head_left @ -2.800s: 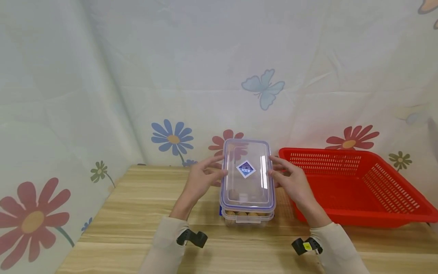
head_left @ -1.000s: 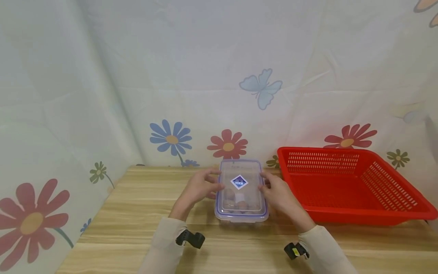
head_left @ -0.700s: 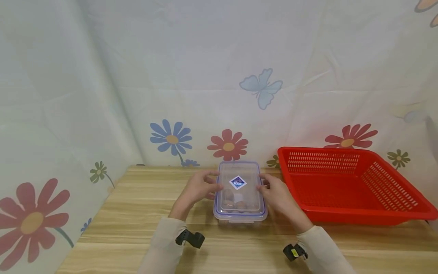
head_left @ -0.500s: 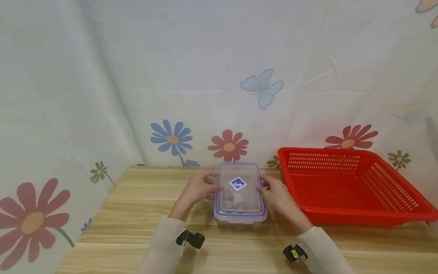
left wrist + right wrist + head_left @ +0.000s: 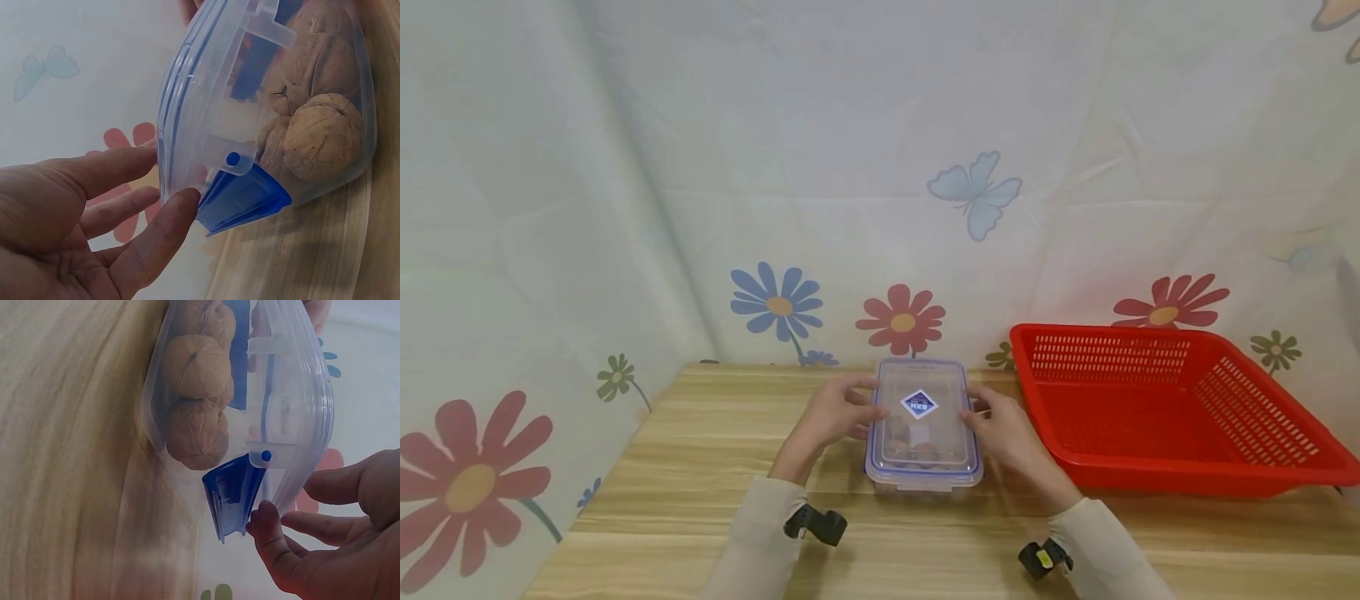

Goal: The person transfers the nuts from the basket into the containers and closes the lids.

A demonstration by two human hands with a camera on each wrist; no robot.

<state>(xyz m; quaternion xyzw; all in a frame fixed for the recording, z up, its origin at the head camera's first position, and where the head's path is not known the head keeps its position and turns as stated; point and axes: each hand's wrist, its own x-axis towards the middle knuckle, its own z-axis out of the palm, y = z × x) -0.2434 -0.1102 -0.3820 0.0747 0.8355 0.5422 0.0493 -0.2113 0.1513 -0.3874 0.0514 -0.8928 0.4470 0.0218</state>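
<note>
A clear plastic lid (image 5: 921,379) with a blue seal and a diamond sticker sits over a clear food container (image 5: 159,425) on the table. Walnuts (image 5: 325,137) show through the container's walls. My left hand (image 5: 833,410) holds the lid's left edge, thumb near a blue clip (image 5: 244,197) that stands angled outward. On the opposite side, my right hand (image 5: 1006,423) holds the lid's right edge with thumb and fingers, its thumb beside another outward-angled blue clip (image 5: 231,494). From these views I cannot tell whether the lid is fully seated.
A red plastic basket (image 5: 1150,477) with slotted walls stands right of the container, close to my right hand. The wood-grain table (image 5: 700,467) meets a flower-printed curtain (image 5: 820,167) at the back. Each wrist wears a black strap camera (image 5: 820,525).
The lid, first held tilted up above the container, has come down over it. Both hands moved down and toward me with it, then shifted slightly left over the last second.
</note>
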